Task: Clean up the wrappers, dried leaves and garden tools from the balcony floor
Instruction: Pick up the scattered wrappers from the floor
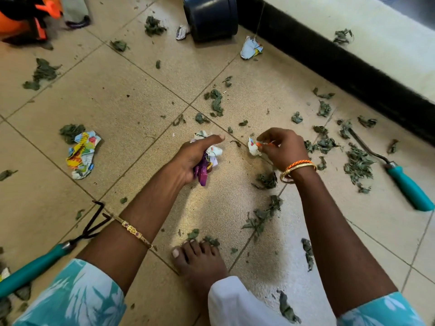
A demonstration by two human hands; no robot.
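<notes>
My left hand [188,158] is closed around a bunch of crumpled wrappers [213,152], white and purple, just above the tiled floor. My right hand [281,149] pinches a small white and orange wrapper [254,147] at its fingertips. A colourful crumpled wrapper [82,154] lies to the left. Two more wrappers [250,48] [182,32] lie near the far pot. Dried green leaves [359,164] are scattered all over the floor. A teal-handled hand rake [44,261] lies at the lower left. Another teal-handled tool [404,182] lies at the right.
A dark round pot [211,16] stands at the top centre. An orange object [21,17] sits at the top left. A black skirting and a pale wall [353,67] run along the right. My bare foot [200,262] rests on the tiles between my arms.
</notes>
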